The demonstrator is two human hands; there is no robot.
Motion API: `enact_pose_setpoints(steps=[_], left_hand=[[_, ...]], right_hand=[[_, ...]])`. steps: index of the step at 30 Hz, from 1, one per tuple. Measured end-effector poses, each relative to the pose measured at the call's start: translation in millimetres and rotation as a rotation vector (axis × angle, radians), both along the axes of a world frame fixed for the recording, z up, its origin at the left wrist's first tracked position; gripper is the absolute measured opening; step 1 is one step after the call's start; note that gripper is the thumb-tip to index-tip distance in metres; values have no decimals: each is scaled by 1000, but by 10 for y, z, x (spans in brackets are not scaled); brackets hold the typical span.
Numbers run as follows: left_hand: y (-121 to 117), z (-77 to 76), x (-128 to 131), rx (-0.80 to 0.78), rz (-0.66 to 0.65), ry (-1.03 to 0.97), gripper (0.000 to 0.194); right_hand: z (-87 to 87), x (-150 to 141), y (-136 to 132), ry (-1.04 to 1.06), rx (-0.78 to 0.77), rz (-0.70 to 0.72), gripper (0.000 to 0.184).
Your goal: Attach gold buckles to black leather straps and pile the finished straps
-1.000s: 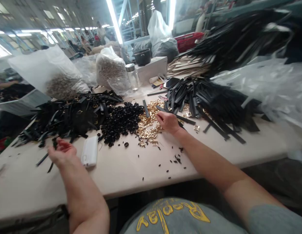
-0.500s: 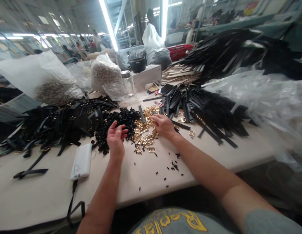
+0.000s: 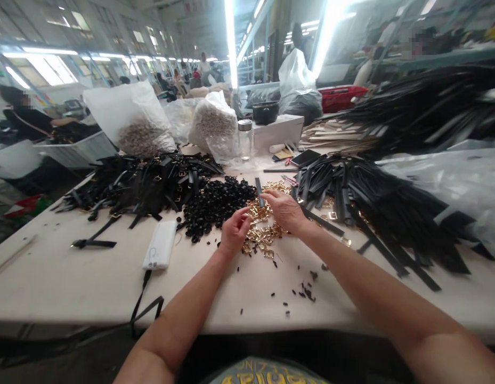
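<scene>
My right hand (image 3: 287, 212) is over the heap of gold buckles (image 3: 267, 233), fingers bent together. Its fingertips meet the lower part of a short dark strap (image 3: 258, 186) at the heap's left side; whether they grip it is unclear. At the heap's near left edge is my left hand (image 3: 233, 230), thumb and fingers drawn close together. Anything between those fingertips is too small to make out. Left of the buckles spreads a pile of small black loops (image 3: 217, 205). Loose black straps (image 3: 339, 184) lie in a bundle to the right.
Finished-looking buckled straps (image 3: 151, 181) are heaped at left. A white power bank (image 3: 160, 245) with a black cable sits in front. Behind stand a glass jar (image 3: 245, 141), a filled plastic bag (image 3: 215, 122) and a white box (image 3: 279, 132). Small black bits (image 3: 307, 292) dot the near tabletop.
My left hand has moved right to the buckles, and its spread fingers have drawn together. My right fingertips have come up to the short strap. The view has turned left.
</scene>
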State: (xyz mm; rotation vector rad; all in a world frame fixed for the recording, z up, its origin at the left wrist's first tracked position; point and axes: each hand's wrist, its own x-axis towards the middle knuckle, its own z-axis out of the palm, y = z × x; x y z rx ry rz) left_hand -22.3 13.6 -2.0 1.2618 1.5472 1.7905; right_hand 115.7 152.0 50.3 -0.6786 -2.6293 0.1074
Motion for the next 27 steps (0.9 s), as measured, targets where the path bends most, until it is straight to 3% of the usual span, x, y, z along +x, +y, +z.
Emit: enact_pose_setpoints(steps=[5, 13, 17, 22, 27], left_hand=[[-13, 21, -11, 5, 19, 37, 33], [24, 56, -26, 11, 12, -22, 34], [31, 82, -54, 3, 27, -95, 36], [-4, 163, -37, -17, 25, -264, 46], [-61, 230, 67, -51, -50, -265, 41]], right_hand=[[33, -206, 265, -256, 159, 14, 31], [-26, -329, 386, -346, 269, 139, 18], [91, -308, 191, -245, 322, 144, 16], [212, -38, -316, -33, 352, 85, 21], [43, 117, -575, 84, 293, 131, 20]])
